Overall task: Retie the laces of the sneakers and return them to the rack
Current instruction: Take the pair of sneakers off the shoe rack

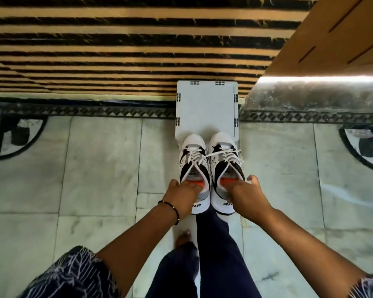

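Head view shows the 2 sneakers side by side, toes pointing away from me, their fronts over the near edge of a white panel (206, 104) and their heels toward my legs. I cannot tell whether they are resting on it or lifted just above. My left hand (184, 193) has its fingers tucked into the collar of the left sneaker (194, 166), thumb outside, pinching the heel rim; my right hand (244, 195) grips the right sneaker (226, 164) the same way. Holding each by the collar lets me carry both level and together, I judge. The white laces (202, 157) look loose, 1 strand crossing from shoe to shoe, so retying seems undone. Each heel carries dark lettering that looks like "AIR", partly covered; the tongue labels are too small to read. Around lies pale marble floor (95, 168) and a striped rug (116, 39).
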### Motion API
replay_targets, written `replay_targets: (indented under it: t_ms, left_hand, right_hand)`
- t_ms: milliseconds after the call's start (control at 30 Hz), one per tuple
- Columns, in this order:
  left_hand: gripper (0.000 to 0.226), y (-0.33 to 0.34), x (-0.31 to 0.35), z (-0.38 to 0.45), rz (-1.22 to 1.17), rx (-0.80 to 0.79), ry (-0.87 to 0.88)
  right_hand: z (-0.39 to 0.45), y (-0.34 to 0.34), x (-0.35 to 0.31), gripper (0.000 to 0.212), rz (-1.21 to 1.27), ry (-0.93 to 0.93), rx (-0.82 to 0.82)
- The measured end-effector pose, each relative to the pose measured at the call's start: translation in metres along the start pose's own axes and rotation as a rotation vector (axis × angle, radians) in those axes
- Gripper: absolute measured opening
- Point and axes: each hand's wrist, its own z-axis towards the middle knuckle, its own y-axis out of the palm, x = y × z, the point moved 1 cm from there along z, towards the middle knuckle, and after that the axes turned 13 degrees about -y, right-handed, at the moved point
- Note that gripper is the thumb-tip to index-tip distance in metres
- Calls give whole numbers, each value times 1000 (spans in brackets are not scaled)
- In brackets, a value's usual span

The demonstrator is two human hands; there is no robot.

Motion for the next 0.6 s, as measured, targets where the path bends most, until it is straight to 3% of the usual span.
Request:
replay_targets:
  t_ms: [133, 333, 600]
  left_hand:
    - [57, 47, 1, -38, 3, 39, 51]
    - [44, 89, 4, -69, 20, 30, 52]
    - [47, 146, 8, -35, 86, -18, 46]
  right_hand:
    - [-39, 34, -29, 39, 12, -25, -26]
    - [-68, 77, -55, 30, 5, 3, -87]
    - [-51, 141, -28, 28, 97, -7, -117]
